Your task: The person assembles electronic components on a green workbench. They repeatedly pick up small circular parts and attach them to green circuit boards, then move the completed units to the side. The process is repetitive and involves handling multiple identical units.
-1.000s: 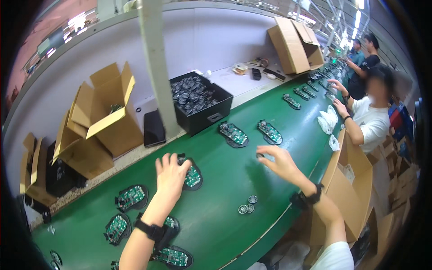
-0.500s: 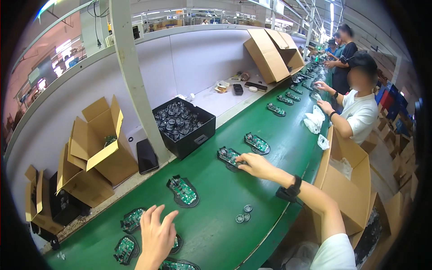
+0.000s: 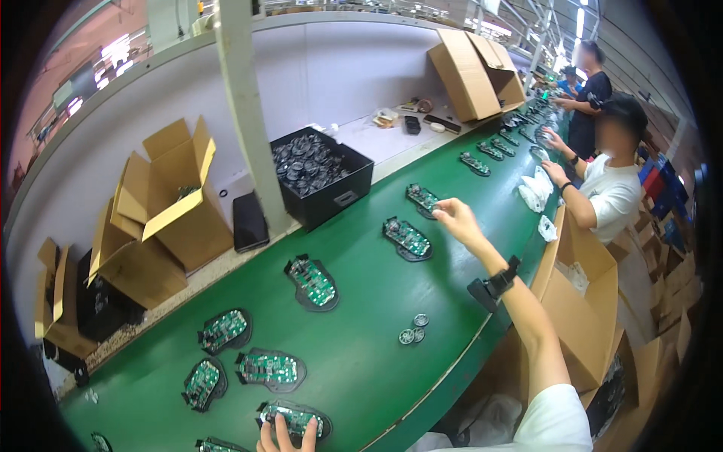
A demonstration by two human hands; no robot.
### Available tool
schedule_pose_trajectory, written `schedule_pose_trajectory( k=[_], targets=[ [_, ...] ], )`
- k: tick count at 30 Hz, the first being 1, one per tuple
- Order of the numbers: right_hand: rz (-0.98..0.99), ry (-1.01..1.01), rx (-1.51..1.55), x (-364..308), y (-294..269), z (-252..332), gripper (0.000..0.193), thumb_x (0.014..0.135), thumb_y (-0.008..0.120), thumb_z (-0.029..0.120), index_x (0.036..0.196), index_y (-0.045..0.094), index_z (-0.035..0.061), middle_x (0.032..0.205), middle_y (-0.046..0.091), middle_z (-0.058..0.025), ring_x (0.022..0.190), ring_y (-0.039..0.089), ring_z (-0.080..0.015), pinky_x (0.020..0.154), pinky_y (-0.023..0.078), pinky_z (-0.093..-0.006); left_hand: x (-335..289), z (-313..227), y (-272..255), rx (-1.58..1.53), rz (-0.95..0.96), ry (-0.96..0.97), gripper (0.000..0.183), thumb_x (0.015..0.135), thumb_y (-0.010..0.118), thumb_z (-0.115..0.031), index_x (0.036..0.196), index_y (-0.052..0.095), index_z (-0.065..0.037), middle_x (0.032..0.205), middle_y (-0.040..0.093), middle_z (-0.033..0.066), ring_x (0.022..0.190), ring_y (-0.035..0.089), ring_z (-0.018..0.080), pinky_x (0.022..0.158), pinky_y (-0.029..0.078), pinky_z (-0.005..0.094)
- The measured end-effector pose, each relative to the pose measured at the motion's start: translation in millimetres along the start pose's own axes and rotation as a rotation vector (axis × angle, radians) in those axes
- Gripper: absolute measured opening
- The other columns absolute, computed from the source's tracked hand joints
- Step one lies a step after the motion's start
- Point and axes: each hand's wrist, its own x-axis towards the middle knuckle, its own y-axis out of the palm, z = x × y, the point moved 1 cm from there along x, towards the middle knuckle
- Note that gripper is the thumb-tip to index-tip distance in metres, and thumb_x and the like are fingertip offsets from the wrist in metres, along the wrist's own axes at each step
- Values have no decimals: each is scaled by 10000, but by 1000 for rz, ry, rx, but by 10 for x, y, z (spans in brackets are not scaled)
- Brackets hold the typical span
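My right hand [image 3: 458, 220] reaches along the green belt, thumb and fingers pinched together at the edge of a black shell with a green circuit board [image 3: 423, 200]. What the pinch holds, if anything, is hidden. A similar board in its shell [image 3: 407, 239] lies just nearer. At the lower edge, my left hand [image 3: 288, 437] has its fingers apart, their tips on another board in a shell [image 3: 305, 419]; the palm is cut off by the frame. Several more such boards lie around it, one of them [image 3: 271, 370] just beyond. Small spoked wheels [image 3: 413, 331] sit together near the belt's right edge.
A black bin [image 3: 331, 188] full of dark round parts stands beyond the belt, beside a post [image 3: 245, 113]. Open cartons [image 3: 188, 230] line the left; another carton [image 3: 580, 316] stands at the right. Farther along, a co-worker in a white shirt [image 3: 610, 196] works by white plastic bags [image 3: 536, 188].
My left hand has come down and nearer, fingertips now on a board. My right hand has shifted farther along the belt, still at a board. The whole view has tilted downward slightly.
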Motion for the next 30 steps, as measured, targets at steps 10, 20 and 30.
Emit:
schedule_pose_trajectory(
  k=[10, 20, 30],
  targets=[
    [965, 303, 593, -1837, 651, 1577, 313, 955, 696, 122, 1228, 641, -21, 1009, 700, -54, 817, 653, -106, 659, 560, -256, 58, 269, 306, -167, -92, 260, 630, 797, 685, -83, 1400, 559, -213, 1375, 489, 223, 1261, 481, 390, 1092, 396, 547],
    [887, -220, 138, -2334, 1122, 1788, 371, 853, 790, 119, 1199, 691, 25, 875, 748, -73, 664, 655, -92, 587, 525, -272, 47, 332, 208, 24, -164, 272, 742, 724, 782, -246, 1426, 541, -264, 1504, 392, 245, 1343, 420, 439, 1060, 410, 577],
    [665, -838, -133, -2526, 1417, 2013, 285, 828, 789, 126, 1080, 710, 20, 775, 686, -64, 638, 641, -202, 545, 524, -317, 170, 391, 251, 47, -81, 292, 532, 911, 550, -234, 1437, 529, -164, 1470, 421, 309, 1373, 418, 434, 1109, 349, 606]
  ],
)
